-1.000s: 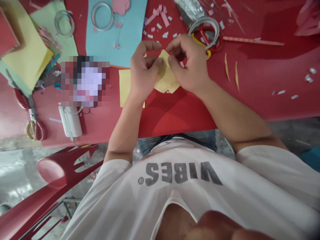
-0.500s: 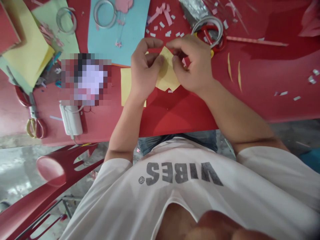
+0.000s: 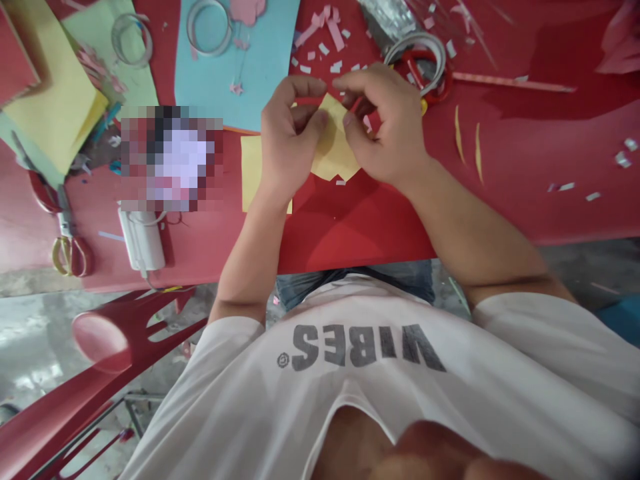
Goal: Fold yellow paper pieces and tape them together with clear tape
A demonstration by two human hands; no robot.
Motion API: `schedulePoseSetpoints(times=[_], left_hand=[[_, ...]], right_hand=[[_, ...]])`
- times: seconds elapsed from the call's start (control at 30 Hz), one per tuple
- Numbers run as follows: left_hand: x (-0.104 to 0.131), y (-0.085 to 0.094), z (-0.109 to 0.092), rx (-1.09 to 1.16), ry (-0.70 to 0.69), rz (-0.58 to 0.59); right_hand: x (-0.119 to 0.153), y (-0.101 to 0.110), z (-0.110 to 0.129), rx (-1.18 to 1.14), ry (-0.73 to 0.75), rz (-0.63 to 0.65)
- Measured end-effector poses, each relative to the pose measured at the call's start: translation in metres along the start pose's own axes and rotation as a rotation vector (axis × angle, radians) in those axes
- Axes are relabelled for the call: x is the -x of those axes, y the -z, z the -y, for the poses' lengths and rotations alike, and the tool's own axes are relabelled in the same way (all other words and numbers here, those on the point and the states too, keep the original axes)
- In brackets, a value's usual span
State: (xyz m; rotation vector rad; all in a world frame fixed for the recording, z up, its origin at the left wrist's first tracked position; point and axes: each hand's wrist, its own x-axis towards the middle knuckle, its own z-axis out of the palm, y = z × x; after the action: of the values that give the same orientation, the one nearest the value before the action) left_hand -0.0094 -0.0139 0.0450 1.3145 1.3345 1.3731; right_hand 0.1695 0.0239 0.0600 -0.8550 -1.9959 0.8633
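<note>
A piece of yellow paper [image 3: 336, 148] with a pointed top and a notched lower edge is pinched between my two hands. My left hand [image 3: 290, 137] grips its left side with thumb and fingers, which hide part of it. On the right side, my right hand [image 3: 387, 127] is closed on the paper, the thumb pressing near its upper edge. Another yellow sheet [image 3: 251, 173] lies flat on the table, partly under my left wrist.
Around the hands on the red table [image 3: 525, 153] are a blue sheet [image 3: 225, 93], tape rolls [image 3: 209, 28], a pink pencil [image 3: 515, 82], paper scraps, scissors [image 3: 67, 233], a white box-like device [image 3: 143, 240] and a pixelated bright object [image 3: 180, 160].
My right hand's fingers have shifted very slightly at the upper edge of the yellow paper. Both hands keep their hold, and the rest looks the same.
</note>
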Motion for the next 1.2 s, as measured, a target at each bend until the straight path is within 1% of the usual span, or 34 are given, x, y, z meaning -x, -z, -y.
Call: schedulePoseSetpoints(times=[0.1, 0.23, 0.33, 0.47, 0.6, 0.73, 0.87, 0.93, 1.07, 1.2], left_hand=[[0.0, 0.0, 0.002, 0.004, -0.017, -0.012], [0.001, 0.002, -0.002, 0.022, -0.034, -0.004], [0.001, 0.002, -0.004, 0.034, -0.06, -0.042], [-0.001, 0.0, -0.001, 0.065, -0.075, -0.102], [-0.003, -0.001, 0.004, 0.072, -0.155, -0.096], [-0.004, -0.001, 0.007, 0.059, -0.142, -0.042], [-0.003, -0.002, 0.003, 0.029, -0.137, -0.06], [-0.002, -0.003, 0.0, 0.025, -0.126, -0.05], [-0.001, -0.002, 0.001, 0.015, -0.117, -0.036], [-0.005, 0.0, 0.009, 0.02, -0.129, -0.043]], right_hand=[[0.0, 0.002, 0.004, -0.069, -0.011, -0.025], [-0.001, 0.002, 0.007, -0.057, -0.009, -0.082], [-0.001, 0.001, 0.006, -0.091, -0.029, -0.122], [-0.003, 0.001, 0.002, -0.122, -0.047, -0.123], [-0.005, 0.002, -0.005, -0.095, -0.085, -0.118], [-0.008, 0.002, -0.015, -0.172, -0.018, -0.147], [-0.01, -0.001, -0.022, -0.25, 0.06, -0.176], [-0.011, -0.002, -0.024, -0.267, 0.083, -0.184], [-0.012, -0.002, -0.027, -0.253, 0.103, -0.2], [-0.013, 0.0, -0.026, -0.2, 0.103, -0.194]])
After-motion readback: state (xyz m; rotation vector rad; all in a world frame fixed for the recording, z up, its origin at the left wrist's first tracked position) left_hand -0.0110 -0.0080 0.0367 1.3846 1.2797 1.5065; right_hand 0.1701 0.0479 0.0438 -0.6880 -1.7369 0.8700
